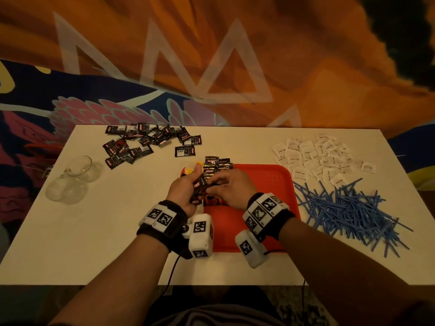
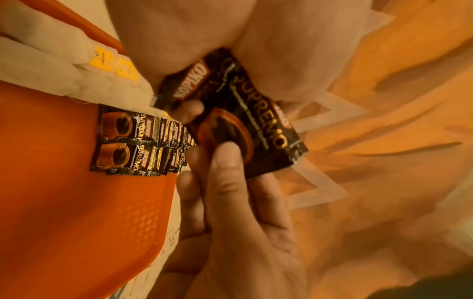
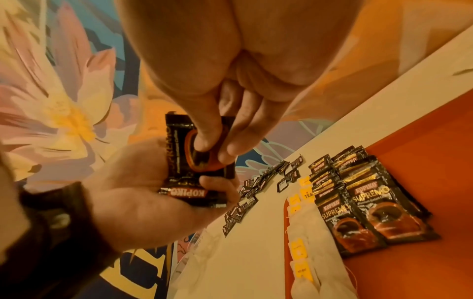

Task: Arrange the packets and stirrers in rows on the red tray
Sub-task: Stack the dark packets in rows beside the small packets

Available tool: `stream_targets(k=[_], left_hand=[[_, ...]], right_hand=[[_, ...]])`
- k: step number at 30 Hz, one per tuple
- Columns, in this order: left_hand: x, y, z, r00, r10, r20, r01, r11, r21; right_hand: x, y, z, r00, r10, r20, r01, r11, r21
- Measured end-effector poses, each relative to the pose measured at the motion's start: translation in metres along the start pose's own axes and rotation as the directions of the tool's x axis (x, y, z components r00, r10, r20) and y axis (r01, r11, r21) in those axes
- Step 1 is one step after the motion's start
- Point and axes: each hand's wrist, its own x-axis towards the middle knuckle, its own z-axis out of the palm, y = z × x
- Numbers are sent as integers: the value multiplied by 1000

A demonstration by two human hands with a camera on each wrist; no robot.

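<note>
both hands are meeting over the near-left part of the red tray. left hand is cupping a small stack of black coffee packets, fingers curled round it, while the right hand is pinching the top packet between thumb and forefinger (thumb pressing on the printed cup). two overlapping rows of coffee packets are lying on the tray beside a row of tea bags with yellow tags. more black packets are lying scattered at the far left of the bench, white sachets at the far right, blue stirrers piled just right of the tray, glass cups sitting at the left edge.
</note>
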Motion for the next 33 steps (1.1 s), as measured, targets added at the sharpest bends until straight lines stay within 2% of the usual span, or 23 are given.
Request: stream_targets(k=[3,6,9,15,23,26,28,31,33], left_hand=[[4,-2,-6,994,82,-71,-74,991,107],[5,-3,-13,989,145,-2,-144,985,97],[6,-6,-20,978,196,69,-201,976,79],[12,-13,-22,996,59,63,-62,997,48],[30,-24,-32,993,103,-66,-94,988,126],[35,-23,-42,976,151,-159,-117,971,207],[39,-23,-52,975,112,-191,-78,981,176],[45,-26,-71,975,43,-219,-3,984,179],[49,-29,-86,978,16,-209,21,984,177]], right_hand=[[1,3,4,999,51,9,-52,995,85],[3,13,6,993,118,9,-118,978,171],[4,21,7,992,126,25,-128,967,221],[8,29,11,988,130,88,-149,950,273],[13,38,25,986,120,115,-138,975,172],[18,53,23,981,184,55,-178,979,-94],[21,68,22,968,249,35,-237,950,-204],[26,96,24,914,405,2,-391,882,-264],[32,112,28,873,487,-27,-479,847,-231]])
